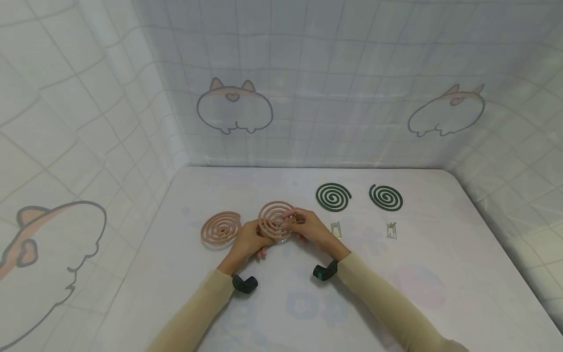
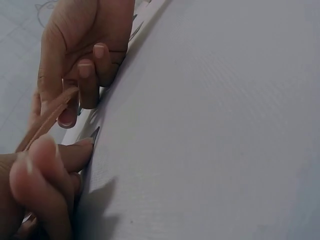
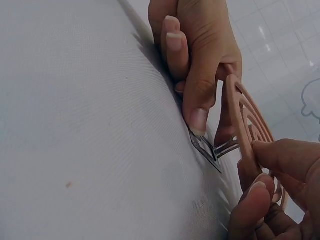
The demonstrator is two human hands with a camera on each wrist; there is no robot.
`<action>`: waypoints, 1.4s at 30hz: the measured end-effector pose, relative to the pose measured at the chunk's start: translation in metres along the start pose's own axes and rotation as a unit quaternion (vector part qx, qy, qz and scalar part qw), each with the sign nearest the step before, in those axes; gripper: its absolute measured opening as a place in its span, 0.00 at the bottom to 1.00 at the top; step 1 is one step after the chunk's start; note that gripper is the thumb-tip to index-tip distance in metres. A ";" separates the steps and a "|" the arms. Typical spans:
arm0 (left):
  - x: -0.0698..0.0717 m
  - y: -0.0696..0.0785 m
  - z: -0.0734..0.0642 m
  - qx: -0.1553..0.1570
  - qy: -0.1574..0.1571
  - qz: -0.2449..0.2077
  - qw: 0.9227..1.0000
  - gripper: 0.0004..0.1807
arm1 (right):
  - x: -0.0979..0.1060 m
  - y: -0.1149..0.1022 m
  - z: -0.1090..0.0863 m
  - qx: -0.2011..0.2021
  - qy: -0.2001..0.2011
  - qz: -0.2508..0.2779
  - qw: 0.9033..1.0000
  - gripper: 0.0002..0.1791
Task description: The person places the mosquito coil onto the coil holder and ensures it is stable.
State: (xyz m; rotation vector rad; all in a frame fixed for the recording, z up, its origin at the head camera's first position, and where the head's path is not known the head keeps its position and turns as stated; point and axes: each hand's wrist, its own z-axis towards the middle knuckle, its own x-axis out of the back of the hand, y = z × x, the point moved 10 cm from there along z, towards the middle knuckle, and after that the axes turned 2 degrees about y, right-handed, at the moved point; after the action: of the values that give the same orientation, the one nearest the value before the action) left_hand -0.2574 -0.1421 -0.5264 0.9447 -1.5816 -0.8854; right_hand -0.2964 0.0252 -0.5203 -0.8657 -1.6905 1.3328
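Both hands meet around a brown mosquito coil (image 1: 276, 202), held just over the table. My right hand (image 1: 311, 227) pinches the coil near its middle, thumb and fingers on either side. Below it, my left hand (image 1: 249, 240) pinches a thin metal coil stand (image 3: 205, 153) by its flat frame, thumb on top. In the right wrist view, a raised prong of the stand reaches the face of the tilted coil (image 3: 240, 115). The left wrist view shows only the coil's edge between the hands. Left of them lies a second brown coil (image 1: 221, 227).
Two green mosquito coils (image 1: 333, 197) lie toward the back right of the white-covered table (image 1: 281, 293). In front of them are two small metal stands, one nearer (image 1: 336, 230) and one farther right (image 1: 391, 231). Printed cloth walls (image 1: 308, 98) enclose the table's back and sides.
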 end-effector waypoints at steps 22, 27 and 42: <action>-0.001 0.004 0.000 0.000 0.000 -0.013 1.000 0.13 | 0.001 -0.006 0.002 0.008 0.016 -0.033 0.999 0.08; -0.001 0.003 0.000 -0.003 0.000 -0.016 1.000 0.12 | 0.000 -0.007 0.004 0.010 0.002 -0.038 0.999 0.09; 0.000 0.001 -0.002 -0.002 0.006 -0.010 1.000 0.11 | -0.006 -0.014 0.006 0.011 -0.029 -0.047 0.998 0.11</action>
State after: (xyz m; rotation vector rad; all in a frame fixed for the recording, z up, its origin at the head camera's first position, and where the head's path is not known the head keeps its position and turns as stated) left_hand -0.2558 -0.1417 -0.5249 0.9632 -1.5616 -0.8962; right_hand -0.2996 0.0140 -0.5082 -0.7313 -1.7359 1.3212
